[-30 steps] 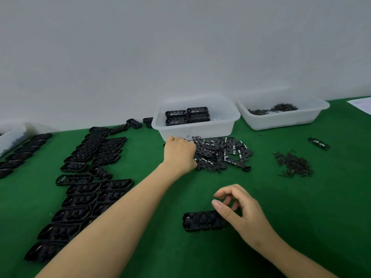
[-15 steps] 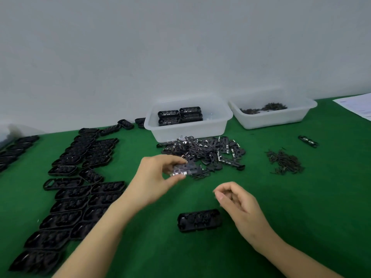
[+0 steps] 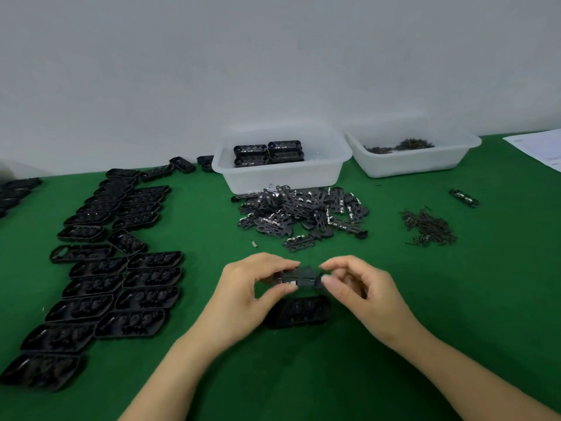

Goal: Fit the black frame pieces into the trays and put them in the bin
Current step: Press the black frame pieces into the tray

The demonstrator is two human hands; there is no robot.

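A black frame piece (image 3: 303, 276) hangs a little above the table, pinched at its left end by my left hand (image 3: 252, 294) and at its right end by my right hand (image 3: 361, 291). Directly below it a black tray (image 3: 299, 311) lies on the green table, partly hidden by my fingers. A heap of loose frame pieces (image 3: 303, 212) lies behind my hands. Beyond the heap stands a clear plastic bin (image 3: 282, 174) holding several filled trays (image 3: 268, 151).
Rows of empty black trays (image 3: 112, 268) cover the table's left side. A second clear bin (image 3: 413, 156) with small dark parts stands at the back right. A pile of small pins (image 3: 428, 227) and one stray frame piece (image 3: 464, 197) lie to the right. Paper (image 3: 540, 148) lies far right.
My left hand took a frame piece from the heap and brought it down over the tray. My right hand rose from beside the tray and took its other end.
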